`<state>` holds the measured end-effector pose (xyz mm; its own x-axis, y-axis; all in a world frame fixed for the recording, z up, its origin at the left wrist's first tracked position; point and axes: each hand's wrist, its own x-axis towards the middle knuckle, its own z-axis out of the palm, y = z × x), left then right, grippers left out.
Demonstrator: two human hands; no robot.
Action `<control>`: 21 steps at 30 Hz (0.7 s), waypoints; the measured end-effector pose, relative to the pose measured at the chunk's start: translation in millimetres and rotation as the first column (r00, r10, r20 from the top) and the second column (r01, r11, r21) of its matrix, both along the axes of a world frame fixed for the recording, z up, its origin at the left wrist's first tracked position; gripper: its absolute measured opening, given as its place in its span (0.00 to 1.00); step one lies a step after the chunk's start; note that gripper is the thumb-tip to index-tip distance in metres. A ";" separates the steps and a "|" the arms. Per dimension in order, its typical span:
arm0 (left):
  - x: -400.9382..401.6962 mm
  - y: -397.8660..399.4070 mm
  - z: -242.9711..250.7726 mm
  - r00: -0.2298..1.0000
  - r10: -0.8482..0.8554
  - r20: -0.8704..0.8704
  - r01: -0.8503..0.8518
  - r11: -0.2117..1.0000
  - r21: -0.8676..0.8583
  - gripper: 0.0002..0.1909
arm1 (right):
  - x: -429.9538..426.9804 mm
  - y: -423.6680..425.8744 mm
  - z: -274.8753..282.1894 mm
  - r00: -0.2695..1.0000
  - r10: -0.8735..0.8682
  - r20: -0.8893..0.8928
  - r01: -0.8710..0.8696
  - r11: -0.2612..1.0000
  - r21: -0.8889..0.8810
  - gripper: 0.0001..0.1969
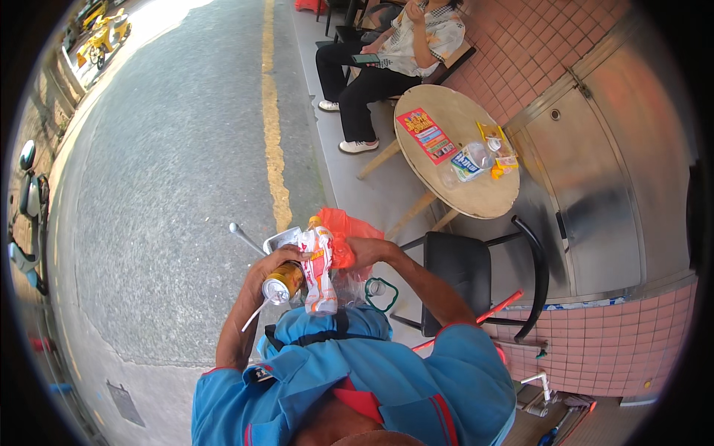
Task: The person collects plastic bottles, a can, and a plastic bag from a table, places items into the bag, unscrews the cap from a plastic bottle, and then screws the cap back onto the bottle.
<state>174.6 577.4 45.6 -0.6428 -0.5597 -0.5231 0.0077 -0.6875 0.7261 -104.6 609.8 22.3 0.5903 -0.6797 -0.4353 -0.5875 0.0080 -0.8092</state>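
Observation:
My left hand (281,257) is closed around a cluster of items at my waist. In or against it are a gold drink can (283,282) with a white straw, a plastic bottle (320,267) with an orange cap and a white-and-orange label, and a white container (279,240). A red plastic bag (343,226) is gripped in my right hand (362,253), just right of the labelled bottle. Below that hand lies a large clear plastic bottle (351,287), a green ring handle (389,305) at its neck. How each item is supported is partly hidden.
A round table (413,156) holds a printed flyer (427,135), a clear bottle (473,160) and yellow wrappers (496,139). Beyond it sits a person (413,47) with a phone. A black chair (457,279) stands at my right, near a metal door (585,206). Road (184,167) lies left.

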 end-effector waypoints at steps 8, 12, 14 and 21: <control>2.6 -28.9 -50.9 0.981 0.030 -0.193 0.013 0.976 0.217 0.14 | -17.3 4.0 1.2 0.973 0.063 0.224 -0.019 0.980 -0.198 0.20; 8.8 -50.2 -15.9 0.901 0.333 -0.279 -0.260 0.928 0.269 0.15 | -24.3 9.8 48.9 0.963 -0.245 0.115 0.226 0.962 0.157 0.18; 19.6 -67.5 -27.3 0.842 0.413 -0.346 -0.330 0.903 0.274 0.15 | -36.7 23.3 40.5 0.847 -0.415 0.332 0.416 0.906 0.071 0.21; 16.6 -38.9 -62.1 0.755 0.529 -0.388 -0.455 0.848 0.273 0.18 | -37.3 56.0 68.3 0.220 -0.876 0.430 0.797 0.415 0.439 0.25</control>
